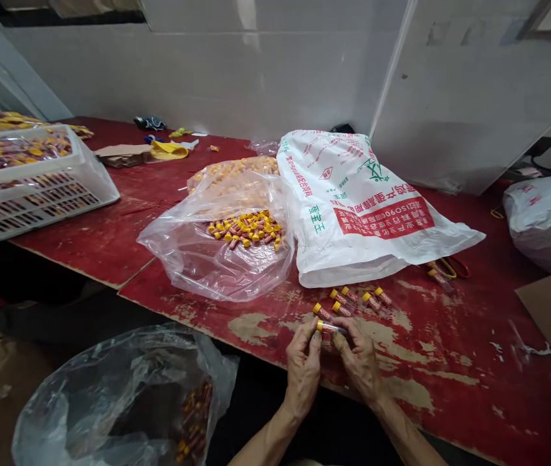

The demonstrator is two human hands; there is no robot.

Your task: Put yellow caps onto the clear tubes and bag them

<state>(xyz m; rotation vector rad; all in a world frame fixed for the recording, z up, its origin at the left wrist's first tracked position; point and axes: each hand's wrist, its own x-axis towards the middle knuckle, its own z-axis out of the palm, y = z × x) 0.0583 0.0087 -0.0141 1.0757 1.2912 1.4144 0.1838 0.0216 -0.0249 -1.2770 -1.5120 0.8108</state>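
Near the front edge of the tabletop (450, 408), the left hand (303, 367) pinches the yellow-capped end of a tube (331, 327), the right hand (361, 362) its clear end. Light, level pressure seems best, clear of the loose tubes (371, 302) at one o'clock.

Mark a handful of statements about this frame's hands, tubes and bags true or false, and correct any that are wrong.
1. The left hand and right hand hold one yellow-capped tube between them. True.
2. A white sack with red and green print lies beside a clear bag on the red tabletop. True.
3. In the picture, the sack is to the left of that bag. False: it is to the right.
4. Several loose tubes lie on the tabletop just beyond the hands. True.
5. Their caps are blue. False: they are yellow.
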